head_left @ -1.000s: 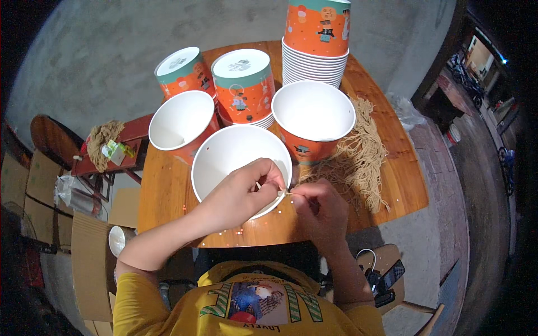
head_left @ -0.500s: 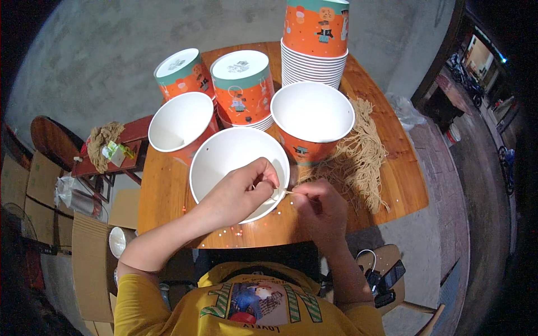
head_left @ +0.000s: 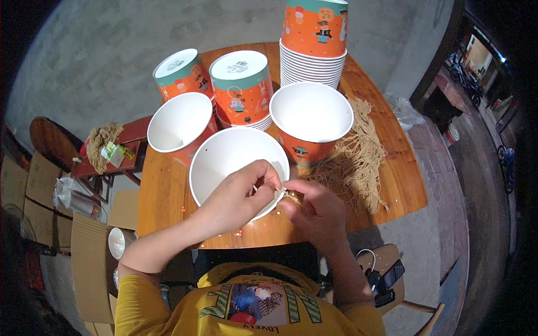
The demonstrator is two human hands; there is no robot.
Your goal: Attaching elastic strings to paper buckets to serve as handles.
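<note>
An upright white paper bucket (head_left: 224, 154) stands at the front of the table, its open mouth facing me. My left hand (head_left: 249, 190) reaches over its opening, fingers pinched on a short bit of beige string (head_left: 282, 191) at the right rim. Just outside that rim, my right hand (head_left: 315, 210) has its thumb and index finger curled close to the same string, and their tips seem to grip it. The fingertips of both hands nearly meet. A small hole shows in the bucket's far left wall. The rest of the string is hidden by my fingers.
Two more open buckets (head_left: 311, 112) (head_left: 182, 120) stand just behind. Upside-down orange buckets (head_left: 241, 89) and a tall nested stack (head_left: 312, 61) are farther back. A bundle of beige strings (head_left: 364, 162) lies at the right. Small paper dots dot the table edge (head_left: 238, 234).
My right hand has moved left, up to the bucket's rim, and the stretch of string between the hands has shortened. My left hand has stayed almost in place.
</note>
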